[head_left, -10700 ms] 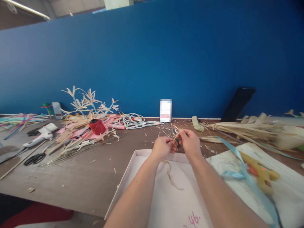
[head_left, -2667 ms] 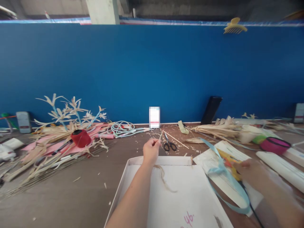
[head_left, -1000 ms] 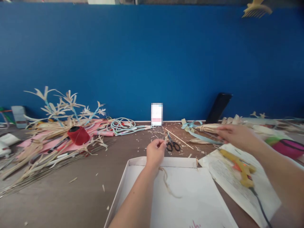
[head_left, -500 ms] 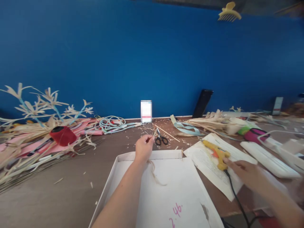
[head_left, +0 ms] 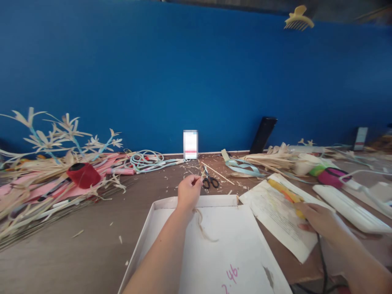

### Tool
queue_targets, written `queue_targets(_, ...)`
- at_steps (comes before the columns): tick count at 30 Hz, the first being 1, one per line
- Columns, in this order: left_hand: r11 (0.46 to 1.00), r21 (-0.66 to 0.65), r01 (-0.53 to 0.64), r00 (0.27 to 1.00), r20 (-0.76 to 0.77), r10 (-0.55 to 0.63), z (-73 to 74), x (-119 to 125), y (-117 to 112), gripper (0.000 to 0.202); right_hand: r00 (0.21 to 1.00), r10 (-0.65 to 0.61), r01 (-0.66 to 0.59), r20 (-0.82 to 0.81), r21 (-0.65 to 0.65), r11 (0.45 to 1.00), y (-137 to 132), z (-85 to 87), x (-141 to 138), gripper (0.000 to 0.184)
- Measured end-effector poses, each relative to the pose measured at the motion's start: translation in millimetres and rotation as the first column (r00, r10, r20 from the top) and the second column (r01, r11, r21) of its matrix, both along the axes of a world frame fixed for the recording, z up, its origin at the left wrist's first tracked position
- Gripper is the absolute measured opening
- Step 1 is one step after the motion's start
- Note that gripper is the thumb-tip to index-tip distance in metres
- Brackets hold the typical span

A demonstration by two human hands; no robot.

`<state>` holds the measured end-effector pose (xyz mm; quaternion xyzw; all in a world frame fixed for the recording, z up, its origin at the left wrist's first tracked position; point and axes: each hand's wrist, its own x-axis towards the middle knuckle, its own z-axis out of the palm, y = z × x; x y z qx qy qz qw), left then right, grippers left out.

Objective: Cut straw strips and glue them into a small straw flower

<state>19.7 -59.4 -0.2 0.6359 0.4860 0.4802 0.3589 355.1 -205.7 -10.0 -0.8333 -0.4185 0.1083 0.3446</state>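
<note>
My left hand (head_left: 189, 192) is above the far end of a shallow white cardboard box lid (head_left: 245, 253), its thumb and fingers pinched on a thin pale strip (head_left: 202, 174) that looks like straw or husk. Below the wrist, a curved tan strand (head_left: 202, 228) shows against the lid; whether it joins the pinched piece I cannot tell. Just beyond the fingertips lie black-handled scissors (head_left: 210, 182). To the right, my right hand (head_left: 318, 220) is closed round the handle of a yellow glue gun (head_left: 281, 191), over a printed paper sheet (head_left: 275, 224). A dark cord runs down from the gun.
At left are pale husk flowers (head_left: 45, 141), a red roll (head_left: 84, 175) and bundled strips. Coiled light-blue cord (head_left: 147, 160), a thin stick (head_left: 217, 173) and scraps lie near the blue wall. A white bar-shaped object (head_left: 349, 208) and a purple item (head_left: 332, 176) are at right.
My right hand has closed further round the glue gun's handle, and the gun has turned on its side a little. The left hand keeps its pinch; the whole view has shifted slightly.
</note>
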Motion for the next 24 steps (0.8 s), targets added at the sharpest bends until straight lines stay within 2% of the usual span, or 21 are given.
queue_targets(2,1.000,0.009,0.001,1.000,0.004,-0.001,-1.3,0,1,0.019,0.976,-0.082,0.109,-0.202,0.125,0.986,-2,10.3,-5,0.018)
queue_targets(4,1.000,0.007,0.002,1.000,0.013,-0.002,-2.4,0,1,0.019,0.936,-0.114,0.191,-0.332,0.209,0.959,-2,24.8,-12,0.018)
queue_targets(8,1.000,-0.003,-0.005,0.999,0.038,0.005,-3.2,0,2,0.019,0.890,-0.030,0.208,-0.455,0.347,0.915,5,54.9,-31,0.016)
queue_targets(10,1.000,-0.011,-0.005,0.999,0.052,0.006,-2.9,0,2,0.019,0.881,0.056,0.151,-0.469,0.393,0.907,11,66.8,-42,0.018)
queue_targets(14,1.000,-0.022,-0.002,0.998,0.067,0.003,-1.4,0,1,0.020,0.889,0.239,-0.039,-0.391,0.455,0.889,28,84.3,-68,0.028)
queue_targets(17,1.000,-0.011,-0.009,0.998,0.067,0.010,0.2,-1,0,0.021,0.855,0.391,-0.178,-0.340,0.516,0.838,47,94.0,-87,0.034)
queue_targets(24,0.999,-0.021,-0.030,0.993,0.117,0.033,-0.6,-1,3,0.021,0.858,0.489,-0.323,-0.159,0.572,0.753,97,106.5,-119,0.051)
